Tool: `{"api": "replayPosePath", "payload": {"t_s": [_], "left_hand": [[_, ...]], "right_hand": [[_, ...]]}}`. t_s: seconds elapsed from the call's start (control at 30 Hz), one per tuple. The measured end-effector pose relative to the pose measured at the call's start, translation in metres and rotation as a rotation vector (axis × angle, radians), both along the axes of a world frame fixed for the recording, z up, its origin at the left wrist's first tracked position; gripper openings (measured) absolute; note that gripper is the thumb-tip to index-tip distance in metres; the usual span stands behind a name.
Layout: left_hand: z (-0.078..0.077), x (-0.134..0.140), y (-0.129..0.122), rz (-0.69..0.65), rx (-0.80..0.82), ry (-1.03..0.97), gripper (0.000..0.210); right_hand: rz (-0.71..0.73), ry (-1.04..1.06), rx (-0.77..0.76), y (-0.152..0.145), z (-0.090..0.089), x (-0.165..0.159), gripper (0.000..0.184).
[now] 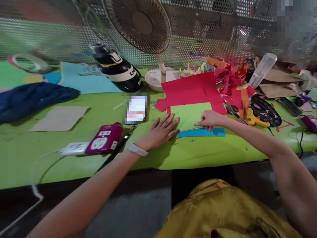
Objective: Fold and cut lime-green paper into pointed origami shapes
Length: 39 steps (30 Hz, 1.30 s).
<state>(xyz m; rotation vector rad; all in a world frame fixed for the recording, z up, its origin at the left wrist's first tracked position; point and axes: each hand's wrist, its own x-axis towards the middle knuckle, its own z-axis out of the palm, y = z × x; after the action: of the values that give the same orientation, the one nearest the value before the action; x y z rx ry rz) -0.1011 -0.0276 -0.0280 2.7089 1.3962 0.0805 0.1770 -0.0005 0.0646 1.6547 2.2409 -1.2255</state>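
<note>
A light green sheet of paper [190, 114] lies on the table, partly over a blue paper strip [201, 133] and red paper [192, 89]. My left hand [162, 130], with a pale band on the wrist, lies flat with fingers spread at the sheet's left edge. My right hand [209, 119] is closed at the green paper's near edge, one digit stretched along it and the other fingers curled under. Scissors [234, 110] rest just right of the papers, beside a yellow tool [257, 119], perhaps a glue gun.
A phone [136, 109], a purple power socket block [105, 138] and a black bottle [119, 71] stand left of the papers. Behind are a fan [142, 24] and a heap of paper scraps [230, 74]. A black palette-like tray [266, 110] lies at right.
</note>
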Motion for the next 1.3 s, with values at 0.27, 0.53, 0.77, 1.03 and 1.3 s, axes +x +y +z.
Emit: {"api": "replayPosePath", "payload": {"t_s": [0.27, 0.53, 0.77, 1.03, 1.3], "left_hand": [[0.001, -0.002, 0.001, -0.002, -0.023, 0.056, 0.064], [0.001, -0.004, 0.003, 0.013, -0.07, 0.079, 0.064], [-0.001, -0.005, 0.007, 0.017, -0.072, 0.072, 0.065], [0.01, 0.0, 0.006, 0.027, -0.146, 0.062, 0.067], [0.021, -0.004, 0.013, 0.04, -0.191, 0.007, 0.072]], "right_hand": [[-0.028, -0.073, -0.15, 0.016, -0.017, 0.012, 0.047], [-0.147, -0.173, -0.125, 0.009, -0.008, 0.078, 0.047], [-0.207, -0.17, 0.336, 0.001, -0.015, 0.095, 0.029], [-0.195, -0.028, 0.267, 0.004, -0.024, 0.072, 0.031], [-0.349, 0.279, 0.016, 0.003, -0.028, 0.065, 0.032]]}}
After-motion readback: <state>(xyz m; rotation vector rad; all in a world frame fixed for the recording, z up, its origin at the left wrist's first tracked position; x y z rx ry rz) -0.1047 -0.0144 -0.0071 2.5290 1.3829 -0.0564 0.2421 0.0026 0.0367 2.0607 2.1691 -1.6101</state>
